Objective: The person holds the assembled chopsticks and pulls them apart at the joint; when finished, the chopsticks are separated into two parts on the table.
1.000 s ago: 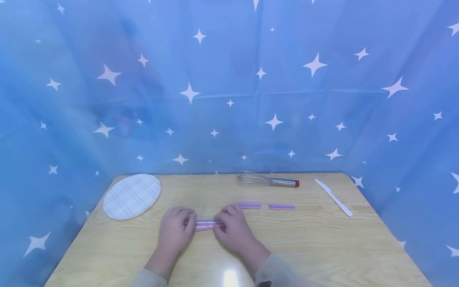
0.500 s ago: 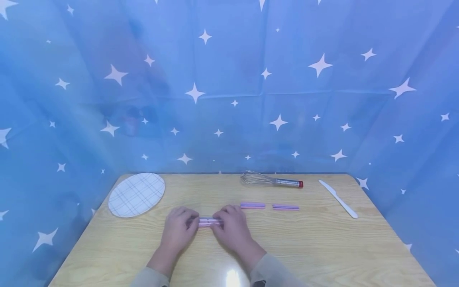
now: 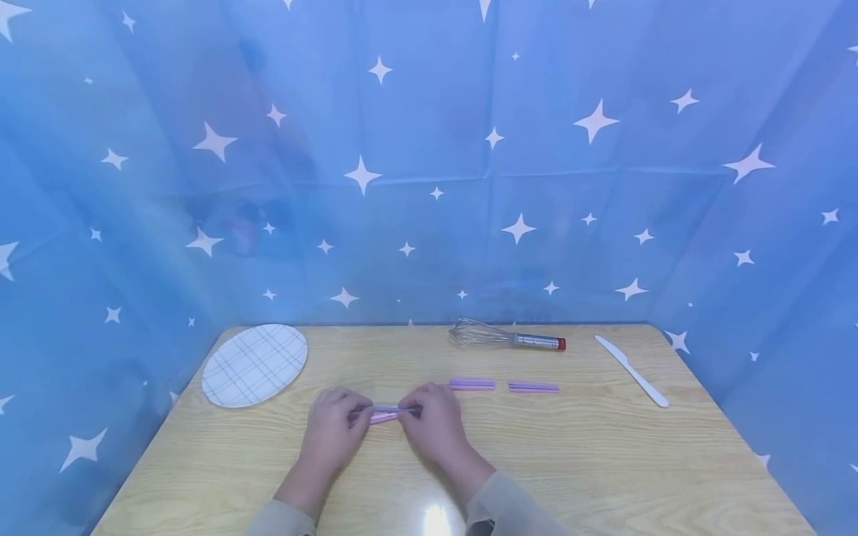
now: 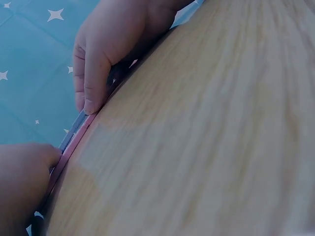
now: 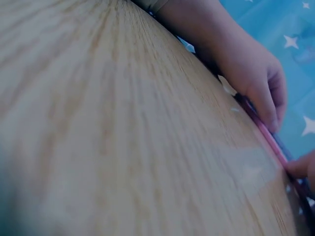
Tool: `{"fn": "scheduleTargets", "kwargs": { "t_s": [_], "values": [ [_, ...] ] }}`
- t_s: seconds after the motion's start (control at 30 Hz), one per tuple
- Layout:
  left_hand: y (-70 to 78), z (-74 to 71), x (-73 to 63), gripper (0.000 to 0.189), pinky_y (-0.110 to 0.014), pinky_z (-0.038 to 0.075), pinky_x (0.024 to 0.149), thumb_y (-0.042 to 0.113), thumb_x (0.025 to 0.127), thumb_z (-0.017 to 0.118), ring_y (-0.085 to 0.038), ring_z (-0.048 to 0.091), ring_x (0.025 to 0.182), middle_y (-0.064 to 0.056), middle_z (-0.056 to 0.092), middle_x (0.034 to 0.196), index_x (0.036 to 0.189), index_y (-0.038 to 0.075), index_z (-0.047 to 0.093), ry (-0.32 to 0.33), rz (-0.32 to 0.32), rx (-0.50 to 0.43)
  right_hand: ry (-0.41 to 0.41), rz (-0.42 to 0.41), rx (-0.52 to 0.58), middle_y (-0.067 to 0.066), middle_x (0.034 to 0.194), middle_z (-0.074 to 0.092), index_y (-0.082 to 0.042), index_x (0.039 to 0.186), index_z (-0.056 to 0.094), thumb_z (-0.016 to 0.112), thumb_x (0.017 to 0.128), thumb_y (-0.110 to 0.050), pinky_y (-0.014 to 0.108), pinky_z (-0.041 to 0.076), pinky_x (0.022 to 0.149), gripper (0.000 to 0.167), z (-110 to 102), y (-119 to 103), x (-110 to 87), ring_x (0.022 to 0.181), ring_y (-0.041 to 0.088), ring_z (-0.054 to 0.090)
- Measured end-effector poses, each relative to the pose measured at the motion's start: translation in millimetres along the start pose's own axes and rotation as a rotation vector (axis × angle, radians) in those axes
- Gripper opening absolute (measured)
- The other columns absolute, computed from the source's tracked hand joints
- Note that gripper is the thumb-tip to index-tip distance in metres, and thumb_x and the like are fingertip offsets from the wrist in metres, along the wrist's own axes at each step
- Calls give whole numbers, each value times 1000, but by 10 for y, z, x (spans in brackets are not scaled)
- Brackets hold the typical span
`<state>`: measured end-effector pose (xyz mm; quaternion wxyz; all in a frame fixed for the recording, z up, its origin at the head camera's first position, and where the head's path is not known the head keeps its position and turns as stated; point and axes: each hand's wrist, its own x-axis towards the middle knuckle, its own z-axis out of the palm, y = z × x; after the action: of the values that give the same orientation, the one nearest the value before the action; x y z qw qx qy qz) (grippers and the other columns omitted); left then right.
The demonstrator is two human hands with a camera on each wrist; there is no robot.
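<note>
Purple and pink sticks [image 3: 385, 410] held between two hands

Both hands are narrowed to a pinch, thumbs and fingers closed on opposite ends of the same sticks. The left hand [image 3: 335, 424] grips one end, the right hand [image 3: 434, 424] the other, and a short stretch shows in the gap between them. A purple stick runs across that gap on the far side; a pink one lies slightly slanted on the side nearer the person. How many are held is hidden by the fingers, and I cannot tell whether they are pressed to the table [image 3: 603, 461] or slightly above it.

Just past the right hand's knuckles lies a small bundle [image 3: 472, 384] of like colours, with another bundle [image 3: 533, 387] farther right, apart from it. Beyond the right hand lies a whisk [image 3: 507, 337], its red-tipped handle pointing right. A white knife [image 3: 631, 371] lies slanted, well to the right of both hands. Beyond the left hand, off to its left, is a checked oval plate [image 3: 255, 366]. A blue starry curtain [image 3: 429, 97] hangs behind everything.
</note>
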<state>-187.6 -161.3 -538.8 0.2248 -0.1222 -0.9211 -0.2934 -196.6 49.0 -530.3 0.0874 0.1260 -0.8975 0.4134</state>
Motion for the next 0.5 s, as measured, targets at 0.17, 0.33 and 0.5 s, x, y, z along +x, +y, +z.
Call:
{"fn": "scheduleTargets", "kwargs": {
  "t_s": [0.17, 0.33, 0.5],
  "values": [
    [-21, -15, -1, 13, -47, 50, 92, 17, 88, 88, -20, 62, 98, 5, 72, 98, 100, 18, 81, -6, -14, 8, -1, -2, 1, -11, 98, 66, -21, 94, 81, 84, 90, -18, 44, 45, 92, 7, 17, -20, -7, 100, 14, 53],
    [-35, -6, 11, 21, -52, 49, 95, 19, 88, 89, -24, 64, 100, 2, 75, 102, 107, 16, 80, 22, 19, 10, 30, -25, -8, -13, 99, 65, -23, 98, 81, 82, 92, -22, 42, 46, 92, 6, 27, 13, 1, 100, 12, 53],
    [-35, 15, 3, 24, -51, 43, 96, 25, 91, 87, -24, 62, 101, 1, 75, 107, 113, 17, 79, 39, 71, 37, 68, -80, -23, -15, 95, 64, -22, 100, 80, 83, 92, -23, 39, 45, 89, 8, 11, 36, -23, 95, 10, 51]
  ]
}}
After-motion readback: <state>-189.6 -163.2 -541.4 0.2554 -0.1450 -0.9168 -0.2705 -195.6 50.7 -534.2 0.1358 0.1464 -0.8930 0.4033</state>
